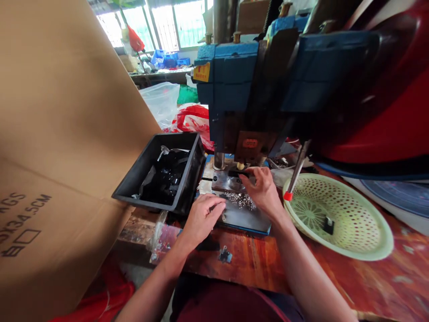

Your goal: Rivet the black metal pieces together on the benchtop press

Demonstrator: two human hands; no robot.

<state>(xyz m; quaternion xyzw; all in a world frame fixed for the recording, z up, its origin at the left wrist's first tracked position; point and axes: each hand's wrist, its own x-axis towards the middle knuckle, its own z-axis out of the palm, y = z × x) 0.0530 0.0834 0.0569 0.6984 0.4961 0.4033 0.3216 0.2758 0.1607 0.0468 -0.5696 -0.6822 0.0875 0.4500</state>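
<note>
1. Pinching the right end of a small black piece [233, 173], the right hand [263, 188] has its grip closed at thumb and forefinger.
2. That black piece lies under the head of the blue press [231, 76], on the metal block [226, 182]; most of its visible length extends to the left of the grip, just below a pale, rounded tip [240, 165].
3. Near the front, the left hand [204, 217] has thumb and forefinger drawn close together; whether that grip has anything in it, I cannot tell.
4. Between the two hands, small shiny metal bits [238, 200] are scattered over the press's base plate [246, 219], just beside the left fingertips.
5. Left of the press stands a black bin [190, 183] with dark, glossy pieces [167, 174] inside.
6. To the right, a pale green basket [363, 228] holds one black part [329, 225].
7. Another small part [225, 254] lies on the reddish tabletop [258, 259], in front of the base plate and well apart from the right hand's grip.
</note>
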